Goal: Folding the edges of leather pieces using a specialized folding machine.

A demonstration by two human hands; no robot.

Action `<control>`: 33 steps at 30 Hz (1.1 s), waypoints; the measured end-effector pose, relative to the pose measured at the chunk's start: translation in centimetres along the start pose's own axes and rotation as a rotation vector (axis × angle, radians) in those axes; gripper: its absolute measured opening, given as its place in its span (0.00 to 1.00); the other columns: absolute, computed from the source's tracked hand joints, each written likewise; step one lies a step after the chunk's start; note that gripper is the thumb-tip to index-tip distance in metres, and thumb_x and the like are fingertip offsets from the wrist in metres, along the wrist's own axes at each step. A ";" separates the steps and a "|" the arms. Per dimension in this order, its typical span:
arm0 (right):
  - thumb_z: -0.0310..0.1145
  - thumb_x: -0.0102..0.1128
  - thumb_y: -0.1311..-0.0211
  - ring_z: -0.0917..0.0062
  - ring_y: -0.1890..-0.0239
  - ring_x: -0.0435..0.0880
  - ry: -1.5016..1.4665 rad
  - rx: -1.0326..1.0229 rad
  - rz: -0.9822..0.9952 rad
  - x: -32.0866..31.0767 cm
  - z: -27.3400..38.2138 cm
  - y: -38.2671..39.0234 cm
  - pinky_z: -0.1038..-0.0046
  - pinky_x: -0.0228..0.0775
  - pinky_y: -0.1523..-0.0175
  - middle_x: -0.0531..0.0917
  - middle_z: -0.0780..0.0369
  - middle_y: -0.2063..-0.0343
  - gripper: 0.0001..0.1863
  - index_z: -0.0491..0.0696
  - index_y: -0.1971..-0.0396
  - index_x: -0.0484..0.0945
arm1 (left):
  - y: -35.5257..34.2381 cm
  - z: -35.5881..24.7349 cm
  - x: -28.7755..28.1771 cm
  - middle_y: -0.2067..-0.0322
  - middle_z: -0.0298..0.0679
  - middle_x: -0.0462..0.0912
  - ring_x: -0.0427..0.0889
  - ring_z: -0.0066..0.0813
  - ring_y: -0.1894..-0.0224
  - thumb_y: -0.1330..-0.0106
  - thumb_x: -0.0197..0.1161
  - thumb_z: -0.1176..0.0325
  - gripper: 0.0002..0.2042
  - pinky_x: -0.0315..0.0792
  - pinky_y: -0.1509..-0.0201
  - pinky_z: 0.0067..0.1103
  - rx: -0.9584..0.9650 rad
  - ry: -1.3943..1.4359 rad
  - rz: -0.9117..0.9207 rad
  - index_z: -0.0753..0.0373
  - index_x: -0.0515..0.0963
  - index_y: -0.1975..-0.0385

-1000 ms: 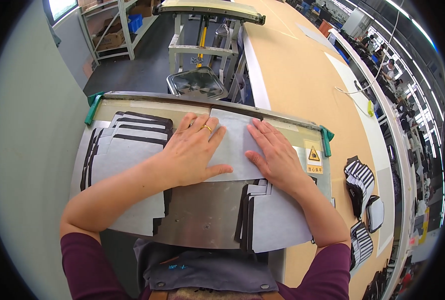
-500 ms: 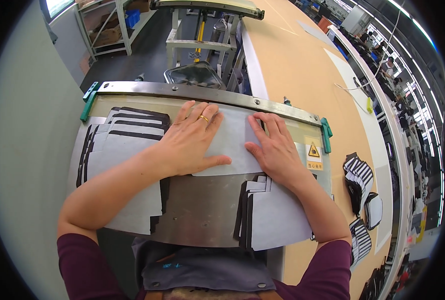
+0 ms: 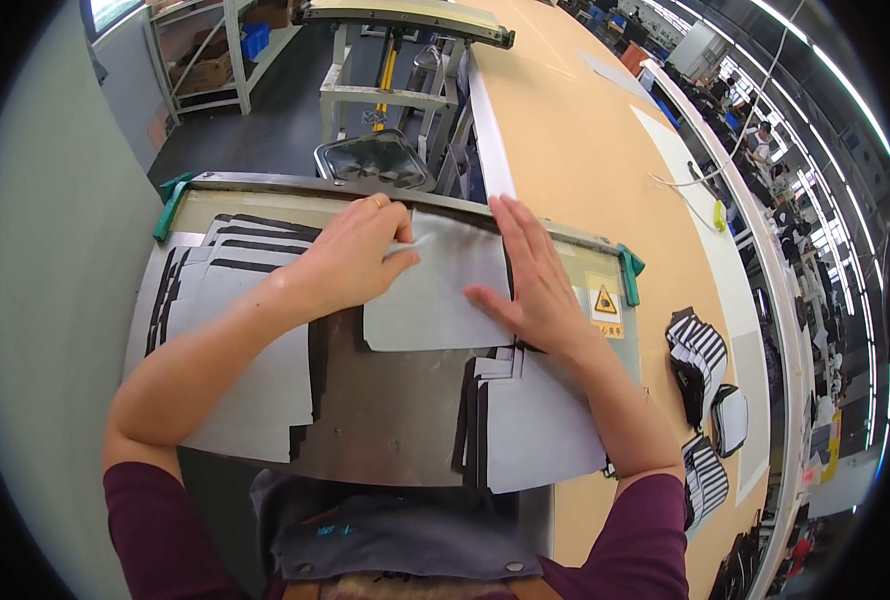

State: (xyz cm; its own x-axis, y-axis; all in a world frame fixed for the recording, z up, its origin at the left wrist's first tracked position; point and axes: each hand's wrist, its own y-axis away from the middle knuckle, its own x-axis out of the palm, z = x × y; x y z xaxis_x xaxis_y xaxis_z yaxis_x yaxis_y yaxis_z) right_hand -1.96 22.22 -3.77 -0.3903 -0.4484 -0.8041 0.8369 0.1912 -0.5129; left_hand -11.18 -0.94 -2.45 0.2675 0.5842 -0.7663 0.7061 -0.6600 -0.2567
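Observation:
A light grey sheet with a dark layer at its edge (image 3: 435,310) lies on the metal work plate (image 3: 365,400), its far side against a metal bar (image 3: 295,186). My left hand (image 3: 355,250) is closed at the sheet's far left part, fingers curled and thumb near the forefinger. The sheet is slightly raised and creased there. Flat along the right edge of the sheet rests my right hand (image 3: 533,275), fingers stretched out and thumb on its surface. Under my left forearm, a fanned stack of similar grey, black-edged pieces (image 3: 250,355) covers the plate's left. A smaller stack (image 3: 543,425) lies below my right hand.
Green clips (image 3: 170,208) sit at both ends of the bar. Right of the plate, bundles of striped black-and-white pieces (image 3: 700,350) lie on a long tan table (image 3: 605,150). Beyond the plate stand a stool (image 3: 373,160) and a shelf (image 3: 205,60). Several people work far right.
My left hand has gone from flat and spread to curled at the sheet's far left part. My right hand stays flat, its fingers reaching farther up. The bar's face shows narrower.

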 end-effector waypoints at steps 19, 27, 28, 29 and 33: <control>0.41 0.55 0.34 0.63 0.25 0.52 0.149 0.226 0.462 -6.4 3.7 10.5 0.55 0.36 0.24 0.59 0.58 0.28 0.34 0.51 0.29 0.59 | 8.3 -6.5 2.6 0.57 0.42 0.75 0.77 0.42 0.55 0.39 0.64 0.73 0.08 0.72 0.48 0.31 0.224 0.173 0.000 0.64 0.77 0.61; 0.45 0.49 0.31 0.65 0.23 0.48 0.187 0.225 0.499 -6.1 3.5 10.1 0.56 0.32 0.23 0.57 0.59 0.27 0.33 0.51 0.28 0.58 | 8.8 3.0 -5.6 0.58 0.41 0.76 0.71 0.40 0.48 0.36 0.63 0.70 0.08 0.65 0.42 0.30 -0.004 -0.348 -0.032 0.62 0.77 0.60; 0.42 0.54 0.33 0.63 0.24 0.49 0.148 0.230 0.461 -6.3 3.4 10.0 0.56 0.36 0.24 0.59 0.58 0.28 0.33 0.50 0.29 0.60 | 8.2 3.0 -6.2 0.58 0.41 0.75 0.70 0.39 0.48 0.36 0.63 0.70 0.07 0.65 0.42 0.28 -0.037 -0.246 0.076 0.62 0.76 0.60; 0.39 0.58 0.35 0.62 0.24 0.50 0.111 0.237 0.421 -6.5 3.3 9.9 0.56 0.39 0.24 0.60 0.57 0.28 0.33 0.50 0.31 0.62 | 7.5 3.0 -6.5 0.58 0.41 0.75 0.70 0.39 0.48 0.36 0.63 0.70 0.07 0.65 0.42 0.28 -0.026 -0.243 0.078 0.62 0.76 0.60; 0.33 0.65 0.40 0.61 0.28 0.61 0.036 0.164 0.252 -6.8 3.2 6.3 0.60 0.55 0.29 0.66 0.56 0.32 0.32 0.48 0.35 0.67 | 5.8 2.8 -6.7 0.62 0.40 0.77 0.73 0.37 0.53 0.35 0.61 0.73 0.05 0.68 0.46 0.27 -0.014 -0.176 0.164 0.64 0.74 0.64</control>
State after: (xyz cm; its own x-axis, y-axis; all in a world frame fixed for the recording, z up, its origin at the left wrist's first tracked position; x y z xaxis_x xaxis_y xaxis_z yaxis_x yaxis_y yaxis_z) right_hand 7.23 23.69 -0.56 -0.1731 -0.3730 -0.9115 0.9589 0.1475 -0.2424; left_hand -10.71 -10.05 -0.51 0.2618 0.3779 -0.8880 0.6717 -0.7320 -0.1135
